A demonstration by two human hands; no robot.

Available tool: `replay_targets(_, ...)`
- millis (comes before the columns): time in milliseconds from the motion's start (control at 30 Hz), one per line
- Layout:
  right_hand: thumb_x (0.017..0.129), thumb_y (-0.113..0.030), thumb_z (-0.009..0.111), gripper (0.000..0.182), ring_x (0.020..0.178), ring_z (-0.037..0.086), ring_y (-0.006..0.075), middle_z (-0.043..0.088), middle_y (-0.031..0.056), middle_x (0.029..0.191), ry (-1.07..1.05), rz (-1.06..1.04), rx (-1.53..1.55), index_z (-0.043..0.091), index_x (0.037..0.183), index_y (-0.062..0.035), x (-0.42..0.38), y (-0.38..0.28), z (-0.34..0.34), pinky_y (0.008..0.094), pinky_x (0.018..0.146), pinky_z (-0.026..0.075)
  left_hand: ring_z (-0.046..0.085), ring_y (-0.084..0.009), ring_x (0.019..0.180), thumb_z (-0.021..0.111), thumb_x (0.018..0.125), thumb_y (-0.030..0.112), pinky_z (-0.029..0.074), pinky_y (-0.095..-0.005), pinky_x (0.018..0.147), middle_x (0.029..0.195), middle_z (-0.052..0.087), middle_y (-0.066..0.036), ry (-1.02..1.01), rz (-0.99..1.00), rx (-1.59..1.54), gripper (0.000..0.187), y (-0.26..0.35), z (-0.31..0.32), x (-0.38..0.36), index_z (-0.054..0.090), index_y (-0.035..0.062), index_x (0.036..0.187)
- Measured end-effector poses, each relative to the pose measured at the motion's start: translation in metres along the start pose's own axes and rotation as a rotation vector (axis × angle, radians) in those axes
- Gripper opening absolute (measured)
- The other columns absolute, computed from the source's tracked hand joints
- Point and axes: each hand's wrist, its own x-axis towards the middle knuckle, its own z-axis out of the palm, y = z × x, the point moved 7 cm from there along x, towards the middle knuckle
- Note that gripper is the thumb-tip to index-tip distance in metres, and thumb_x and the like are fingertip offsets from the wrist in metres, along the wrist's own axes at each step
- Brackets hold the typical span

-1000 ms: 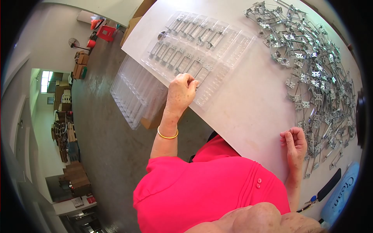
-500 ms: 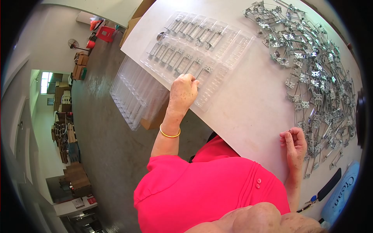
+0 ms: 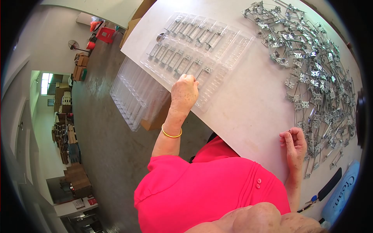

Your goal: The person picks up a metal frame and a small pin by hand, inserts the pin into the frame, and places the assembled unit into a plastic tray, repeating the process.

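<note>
My left hand (image 3: 184,93), with a yellow bangle on its wrist, pinches the near end of a thin metal rod bracket (image 3: 203,72). That bracket lies in the near row of a clear plastic blister tray (image 3: 233,48), its plated end pointing away from me. Several like brackets fill other slots of the tray in two rows. My right hand (image 3: 294,145) rests at the near edge of a big heap of loose metal brackets (image 3: 311,77). Its fingers are curled together, and what they hold, if anything, is hidden.
A stack of clear plastic trays (image 3: 134,91) stands below the table's left edge, beside a cardboard box (image 3: 157,116). A blue bag (image 3: 342,194) and a black strip-like object (image 3: 329,183) lie at the lower right. The white table (image 3: 252,108) has a slanting front edge.
My left hand has shifted very slightly and stays at the same bracket in the tray. My right hand has not visibly moved.
</note>
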Motion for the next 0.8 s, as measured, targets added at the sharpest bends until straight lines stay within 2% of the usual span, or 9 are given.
replay_targets(167, 0.104, -0.011, 0.061, 0.009, 0.078, 0.063, 0.008, 0.071, 0.0043, 0.093, 0.005, 0.002, 0.006, 0.057, 0.11, -0.0052, 0.0, -0.001, 0.0, 0.0224, 0.068, 0.05, 0.068, -0.0379, 0.091, 0.069, 0.089, 0.014, 0.055, -0.0445, 0.08, 0.094, 0.07, -0.02, 0.012, 0.018, 0.009, 0.015, 0.007, -0.005, -0.003, 0.071, -0.0001, 0.094)
replay_targets(233, 0.104, -0.011, 0.061, 0.009, 0.078, 0.063, 0.0078, 0.071, 0.0041, 0.093, 0.001, 0.006, 0.003, 0.057, 0.109, -0.0051, 0.0, -0.001, 0.001, 0.0223, 0.067, 0.05, 0.068, -0.0383, 0.089, 0.069, 0.089, 0.014, 0.056, -0.0435, 0.077, 0.093, 0.07, -0.019, 0.101, 0.053, 0.041, 0.014, 0.017, -0.012, -0.006, 0.069, 0.0015, 0.095)
replay_targets(367, 0.104, -0.012, 0.061, 0.009, 0.078, 0.063, 0.0078, 0.071, 0.004, 0.093, 0.002, 0.004, 0.003, 0.057, 0.109, -0.005, 0.0, 0.0, 0.0, 0.0222, 0.067, 0.05, 0.068, -0.0381, 0.085, 0.07, 0.09, 0.014, 0.055, -0.0439, 0.073, 0.09, 0.069, -0.017, 0.107, 0.129, -0.009, 0.012, 0.048, -0.015, -0.018, 0.067, 0.0037, 0.095)
replay_targets(467, 0.104, -0.012, 0.061, 0.009, 0.077, 0.063, 0.0078, 0.071, 0.0041, 0.093, -0.004, -0.009, 0.006, 0.057, 0.108, -0.0051, 0.0, -0.001, 0.0, 0.0219, 0.067, 0.05, 0.067, -0.0371, 0.08, 0.071, 0.089, 0.012, 0.054, -0.0435, 0.069, 0.087, 0.068, -0.014, 0.078, 0.238, -0.166, 0.009, 0.082, -0.01, -0.033, 0.066, 0.0046, 0.091)
replay_targets(533, 0.104, -0.013, 0.061, 0.009, 0.077, 0.063, 0.0078, 0.071, 0.0039, 0.092, -0.003, -0.005, -0.002, 0.057, 0.108, -0.0054, 0.001, -0.002, 0.001, 0.0216, 0.067, 0.05, 0.067, -0.0349, 0.075, 0.072, 0.087, 0.01, 0.053, -0.0415, 0.065, 0.083, 0.067, -0.012, 0.011, 0.376, -0.266, 0.008, 0.105, -0.004, -0.043, 0.065, 0.005, 0.088)
replay_targets(633, 0.103, -0.01, 0.063, 0.009, 0.075, 0.063, 0.0065, 0.07, 0.0029, 0.09, 0.016, 0.012, 0.025, 0.057, 0.106, -0.0047, 0.001, -0.003, 0.001, 0.021, 0.067, 0.051, 0.065, -0.0328, 0.071, 0.073, 0.087, 0.008, 0.052, -0.0393, 0.062, 0.079, 0.065, -0.012, -0.05, 0.401, -0.316, 0.01, 0.118, 0.004, -0.05, 0.064, 0.0047, 0.086)
replay_targets(800, 0.103, -0.011, 0.062, 0.009, 0.076, 0.063, 0.0072, 0.071, 0.0034, 0.091, 0.012, 0.013, 0.028, 0.057, 0.107, -0.005, 0.0, -0.001, 0.0, 0.0214, 0.067, 0.05, 0.064, -0.0314, 0.068, 0.073, 0.087, 0.008, 0.051, -0.0394, 0.06, 0.076, 0.063, -0.011, -0.027, 0.412, -0.255, 0.011, 0.114, 0.008, -0.051, 0.063, 0.0048, 0.084)
